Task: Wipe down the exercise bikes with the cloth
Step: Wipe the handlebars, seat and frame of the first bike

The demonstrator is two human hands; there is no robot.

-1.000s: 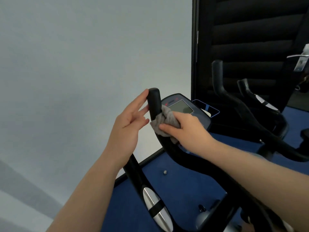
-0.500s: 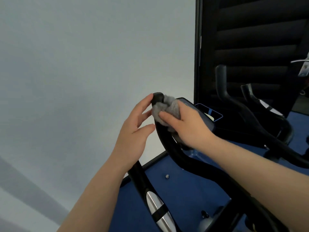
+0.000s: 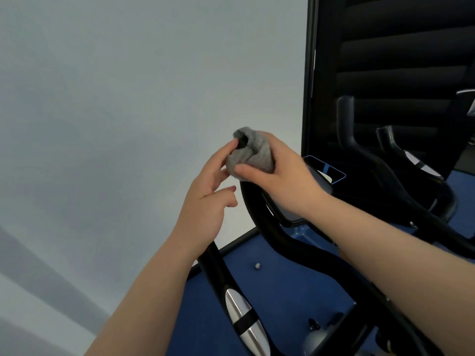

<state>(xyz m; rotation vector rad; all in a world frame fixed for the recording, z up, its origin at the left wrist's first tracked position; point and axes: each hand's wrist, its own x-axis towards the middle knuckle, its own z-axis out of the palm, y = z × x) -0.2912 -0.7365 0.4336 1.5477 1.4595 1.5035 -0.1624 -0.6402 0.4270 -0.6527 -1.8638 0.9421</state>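
A grey cloth (image 3: 253, 155) is bunched around the top end of the black handlebar (image 3: 267, 222) of the exercise bike in front of me. My right hand (image 3: 285, 176) grips the cloth around that handlebar tip, and only a small black patch of the tip shows through. My left hand (image 3: 208, 199) is just left of the cloth with fingers spread; its fingertips touch the cloth's left side. The bike's console (image 3: 295, 209) is mostly hidden under my right wrist.
A white wall (image 3: 128, 111) fills the left. A second black exercise bike (image 3: 380, 170) stands to the right before a dark slatted panel (image 3: 398, 60). Blue floor (image 3: 280, 286) lies below, with a small metal object (image 3: 257, 265) on it.
My right hand slid the cloth up the handlebar from below the tip until it covers the tip. My left hand followed upward beside it.
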